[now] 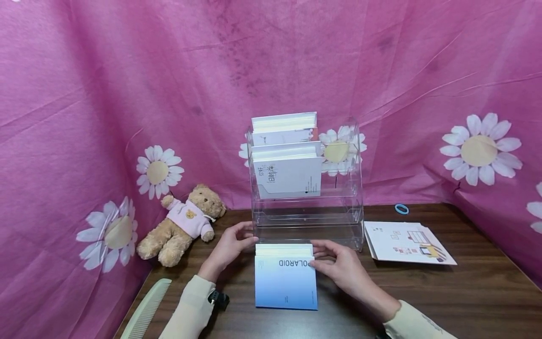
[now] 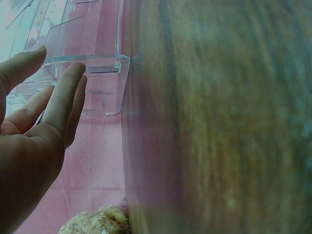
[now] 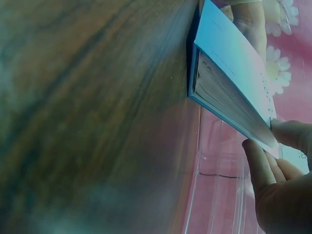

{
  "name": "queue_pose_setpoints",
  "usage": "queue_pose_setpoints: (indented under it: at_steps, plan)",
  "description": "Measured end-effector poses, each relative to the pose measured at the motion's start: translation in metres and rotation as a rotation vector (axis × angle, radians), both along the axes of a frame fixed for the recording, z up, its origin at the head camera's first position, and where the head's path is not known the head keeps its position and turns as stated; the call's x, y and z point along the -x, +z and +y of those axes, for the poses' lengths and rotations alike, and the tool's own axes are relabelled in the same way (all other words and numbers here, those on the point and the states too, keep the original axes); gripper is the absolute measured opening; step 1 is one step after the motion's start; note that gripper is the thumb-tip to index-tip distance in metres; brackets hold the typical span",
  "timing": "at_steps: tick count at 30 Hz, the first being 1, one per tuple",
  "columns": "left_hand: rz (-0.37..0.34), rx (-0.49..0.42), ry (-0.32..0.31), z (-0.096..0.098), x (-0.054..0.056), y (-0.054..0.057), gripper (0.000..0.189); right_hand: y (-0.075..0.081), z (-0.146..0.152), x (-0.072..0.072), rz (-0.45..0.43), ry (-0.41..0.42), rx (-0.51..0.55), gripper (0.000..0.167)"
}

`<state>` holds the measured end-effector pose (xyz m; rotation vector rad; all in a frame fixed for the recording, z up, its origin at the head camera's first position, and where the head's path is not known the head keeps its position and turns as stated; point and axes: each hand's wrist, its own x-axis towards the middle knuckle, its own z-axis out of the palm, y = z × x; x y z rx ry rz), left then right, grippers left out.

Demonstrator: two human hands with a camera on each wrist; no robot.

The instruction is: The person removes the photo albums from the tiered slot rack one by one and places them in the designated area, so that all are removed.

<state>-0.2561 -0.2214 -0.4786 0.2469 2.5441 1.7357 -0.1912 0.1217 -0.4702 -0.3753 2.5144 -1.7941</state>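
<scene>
A blue-and-white photo album (image 1: 285, 285) marked POLAROID stands tilted on the table in front of a clear acrylic rack (image 1: 306, 219). My right hand (image 1: 345, 268) pinches its upper right corner, thumb on the front cover and fingers behind; the right wrist view shows the album's page edges (image 3: 229, 87) from the side. At the rack's lower left side is my left hand (image 1: 230, 245), its fingers loosely extended and holding nothing. In the left wrist view those fingers (image 2: 63, 97) overlap the rack's clear side. White albums (image 1: 289, 176) fill the left part of the upper tiers.
Right of the rack lie white illustrated albums (image 1: 408, 242), with a blue ring (image 1: 401, 209) behind them. A teddy bear (image 1: 186, 223) leans at the left, and a pale green comb (image 1: 146, 308) lies at the table's front left. Pink flowered cloth (image 1: 203, 70) hangs around the table.
</scene>
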Motion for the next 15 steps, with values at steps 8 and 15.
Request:
queue_pose_setpoints:
  at_steps: [8,15]
  plan:
    - [0.000,0.000,0.003,0.0002,0.0001,-0.0005,0.051,0.0006,-0.0023,0.0039,-0.034,-0.005,-0.060,0.054]
    - [0.004,0.009,0.003,0.0000,-0.0006,0.0009,0.053,0.0009,-0.0049,0.0056,-0.033,0.020,-0.094,0.054]
